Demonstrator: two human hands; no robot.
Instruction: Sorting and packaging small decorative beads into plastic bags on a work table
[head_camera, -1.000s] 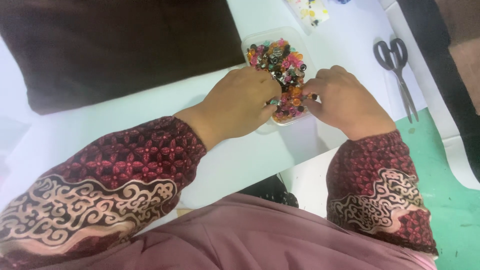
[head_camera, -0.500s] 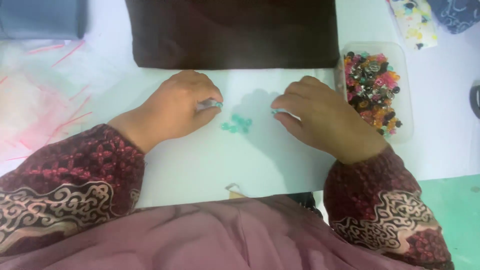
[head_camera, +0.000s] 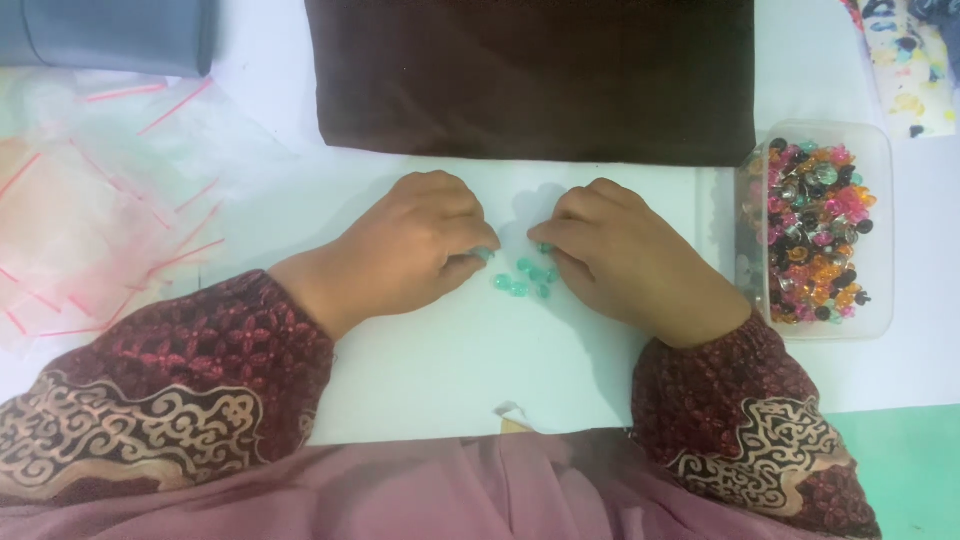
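Note:
A small cluster of teal beads (head_camera: 523, 279) lies on the white sheet (head_camera: 450, 370) between my hands. My left hand (head_camera: 415, 250) rests knuckles up just left of the cluster, its fingertips pinched on one teal bead (head_camera: 484, 254). My right hand (head_camera: 625, 255) rests on the other side, its thumb and forefinger closed on another teal bead (head_camera: 545, 247) at the top of the cluster. Both wrists wear dark red patterned sleeves.
A clear plastic box (head_camera: 882, 240) of mixed coloured beads stands at the right. A dark brown cloth (head_camera: 535, 75) lies at the back. Clear zip bags with red strips (head_camera: 95, 215) cover the left. A grey container (head_camera: 110, 35) sits at the far left corner.
One second ago both hands were at the bead box. They then came to the white sheet with teal beads, and have since drawn closer together around the cluster.

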